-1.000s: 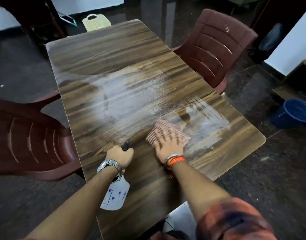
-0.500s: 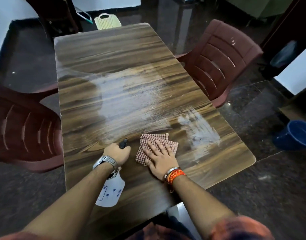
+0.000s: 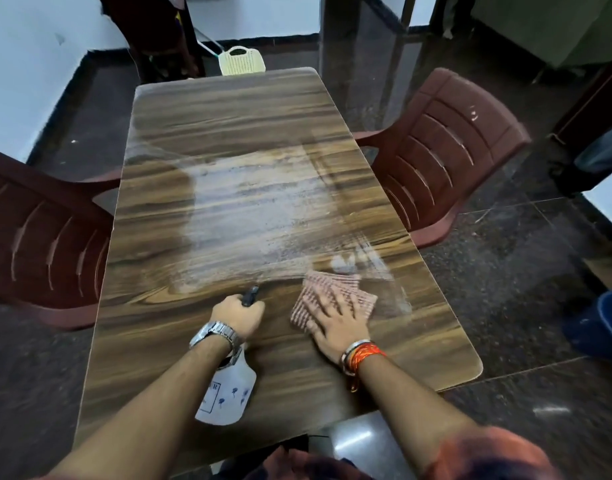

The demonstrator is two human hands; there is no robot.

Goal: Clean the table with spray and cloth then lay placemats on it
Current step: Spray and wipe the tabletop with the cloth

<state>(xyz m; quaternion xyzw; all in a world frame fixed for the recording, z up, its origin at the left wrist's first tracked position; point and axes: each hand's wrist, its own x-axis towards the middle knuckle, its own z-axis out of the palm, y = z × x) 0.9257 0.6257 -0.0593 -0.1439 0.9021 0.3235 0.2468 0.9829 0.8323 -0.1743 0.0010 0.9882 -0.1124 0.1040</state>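
Red cloth under flat right hand, left hand gripping bottle; spray film beyond could dry streaky if skipped.

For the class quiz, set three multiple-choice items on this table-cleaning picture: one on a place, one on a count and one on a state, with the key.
1. Where is the red-checked cloth?
A. on the wood-grain table, under the right hand
B. on a chair seat
C. on the floor

2. How many maroon plastic chairs flank the table?
A. one
B. two
C. four

3. What is the left hand doing?
A. lying flat
B. gripping the white plastic spray bottle
C. holding a placemat

Key:
1 A, flat fingers press it onto the table's near end.
2 B, one stands at each long side.
3 B, its fingers curl round the bottle's neck.
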